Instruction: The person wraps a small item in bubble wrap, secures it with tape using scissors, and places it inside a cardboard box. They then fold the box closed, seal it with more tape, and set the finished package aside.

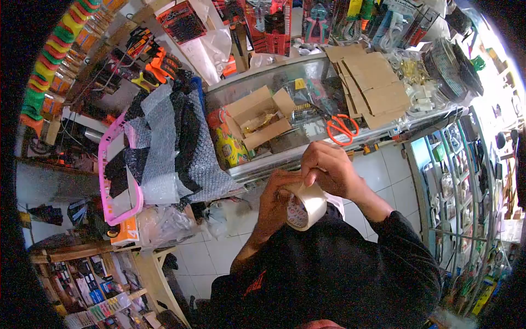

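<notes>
Close to my chest is a roll of pale tape (310, 207), with printing on the inside of its core. My left hand (275, 198) is wrapped round the roll's left side. My right hand (332, 171) is closed at the top of the roll, fingers bent and pinched at its upper edge; what lies between the fingertips is too small to make out. Beyond my hands, orange-handled scissors (342, 130) lie on the glass counter (263, 166). An open cardboard box (259, 118) with small items inside stands to their left.
Flattened cardboard (372, 85) lies at the counter's right, near a coil of cable (446, 68). Bubble wrap (159, 148) and a pink-rimmed basket (103, 181) are at the left. Shelves of goods (455, 186) line the right side. Floor tiles (378, 167) show below the counter.
</notes>
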`<action>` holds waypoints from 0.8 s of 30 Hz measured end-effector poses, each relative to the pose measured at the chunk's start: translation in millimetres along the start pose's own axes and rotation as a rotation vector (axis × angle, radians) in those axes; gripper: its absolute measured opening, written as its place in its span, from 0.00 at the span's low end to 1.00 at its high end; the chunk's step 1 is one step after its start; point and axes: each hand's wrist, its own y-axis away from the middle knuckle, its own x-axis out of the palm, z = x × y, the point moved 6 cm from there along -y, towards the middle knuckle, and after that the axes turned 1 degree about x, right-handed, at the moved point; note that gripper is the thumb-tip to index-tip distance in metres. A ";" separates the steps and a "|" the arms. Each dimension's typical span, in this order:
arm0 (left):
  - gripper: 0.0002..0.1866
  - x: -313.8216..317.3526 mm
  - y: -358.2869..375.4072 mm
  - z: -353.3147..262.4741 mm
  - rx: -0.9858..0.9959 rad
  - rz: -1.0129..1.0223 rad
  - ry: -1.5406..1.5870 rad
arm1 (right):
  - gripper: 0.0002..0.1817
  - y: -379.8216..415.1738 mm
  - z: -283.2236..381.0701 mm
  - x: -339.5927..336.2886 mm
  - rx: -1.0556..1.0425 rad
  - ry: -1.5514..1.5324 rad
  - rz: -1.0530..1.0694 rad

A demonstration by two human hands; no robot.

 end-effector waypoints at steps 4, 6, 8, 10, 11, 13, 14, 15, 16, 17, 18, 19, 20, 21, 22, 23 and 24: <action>0.30 0.9 10.8 5.5 -0.144 0.009 0.253 | 0.13 8.5 -8.9 7.2 0.100 -0.213 -0.049; 0.29 1.0 15.0 15.1 -0.243 0.021 0.469 | 0.14 15.4 -10.5 12.4 0.065 -0.246 -0.036; 0.33 3.3 18.4 23.1 -0.458 0.123 0.692 | 0.15 22.9 -11.9 18.1 0.026 -0.238 -0.041; 0.37 5.5 6.2 19.8 -0.480 0.280 0.348 | 0.15 26.4 -11.6 24.5 0.025 -0.293 -0.038; 0.38 8.2 9.4 32.5 -0.471 0.320 0.401 | 0.16 27.6 -11.6 27.5 0.024 -0.322 -0.034; 0.41 13.4 16.6 57.7 -0.460 0.402 0.507 | 0.15 27.0 -11.8 33.0 -0.066 -0.244 0.039; 0.40 9.1 24.5 98.8 -0.388 0.524 0.579 | 0.14 24.6 -12.6 33.1 -0.114 -0.198 0.072; 0.37 8.2 27.0 104.6 -0.416 0.560 0.614 | 0.14 19.0 -8.4 29.5 -0.140 -0.172 0.098; 0.34 7.3 29.5 110.4 -0.446 0.596 0.647 | 0.13 11.0 0.0 23.9 -0.162 -0.144 0.121; 0.31 6.3 31.8 116.2 -0.477 0.631 0.679 | 0.12 6.4 4.2 21.5 -0.178 -0.116 0.141; 0.29 4.5 36.4 117.7 -0.542 0.668 0.678 | 0.12 5.5 3.3 23.2 -0.186 -0.113 0.165; 0.28 2.8 37.5 113.2 -0.558 0.666 0.701 | 0.12 4.7 2.1 25.6 -0.189 -0.108 0.188; 0.27 3.1 38.2 108.7 -0.568 0.655 0.727 | 0.11 3.6 1.0 27.3 -0.192 -0.099 0.210; 0.27 3.8 37.7 104.9 -0.576 0.636 0.755 | 0.11 1.4 3.4 29.3 -0.198 -0.129 0.257; 0.26 4.8 38.2 101.6 -0.579 0.608 0.783 | 0.11 -3.1 8.3 31.1 -0.204 -0.162 0.303; 0.25 5.9 38.3 99.1 -0.575 0.576 0.810 | 0.11 -8.1 12.0 32.3 -0.216 -0.197 0.349; 0.24 6.0 37.6 96.5 -0.571 0.545 0.835 | 0.11 -12.2 12.3 32.9 -0.230 -0.188 0.389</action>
